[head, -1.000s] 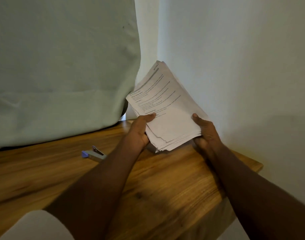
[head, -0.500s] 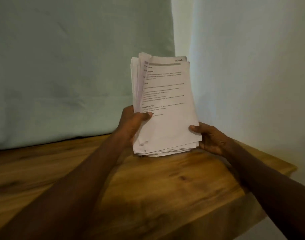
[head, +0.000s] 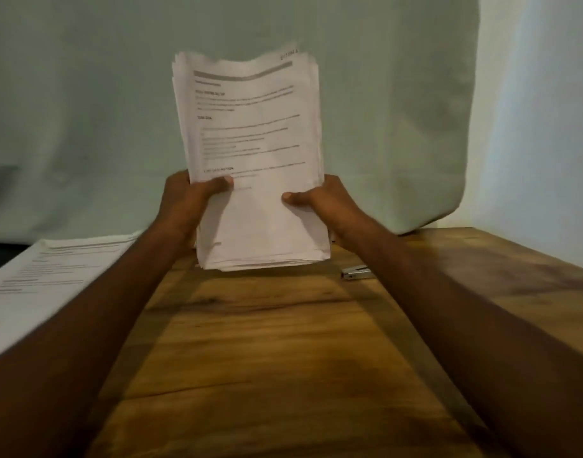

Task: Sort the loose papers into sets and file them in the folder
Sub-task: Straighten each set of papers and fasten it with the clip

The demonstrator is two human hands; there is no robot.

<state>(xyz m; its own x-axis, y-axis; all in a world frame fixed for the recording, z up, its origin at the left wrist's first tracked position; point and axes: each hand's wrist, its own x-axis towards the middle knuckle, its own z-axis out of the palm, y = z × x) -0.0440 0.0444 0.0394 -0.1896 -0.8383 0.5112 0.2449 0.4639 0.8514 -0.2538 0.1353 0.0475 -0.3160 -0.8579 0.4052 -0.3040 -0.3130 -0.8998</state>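
From the head view, your only view, you hold a thick stack of papers point(head: 253, 166) upright in front of you, its lower edge resting on or just above the wooden surface point(head: 283, 358); you cannot tell which. Your left hand point(head: 187, 201) grips the stack's left edge with the thumb pressed across the front sheet, and your right hand point(head: 320, 201) grips the right edge in the same way, thumb on the printed face. The sheets' top and bottom edges look uneven, so the stack is not yet squared. To your left, partly behind your left forearm, a second pile of printed sheets point(head: 52, 276) lies flat on the surface; whether it is a finished set or just more loose pages cannot be read from here. A small metal stapler point(head: 356, 272) sits on the surface just beside your right wrist, apart from the papers. A pale green cloth point(head: 85, 110) hangs behind everything. No folder shows anywhere in view. Judging from this, you are early: most pages are in your hands unsorted, at most one pile is set aside, and all the filing remains.
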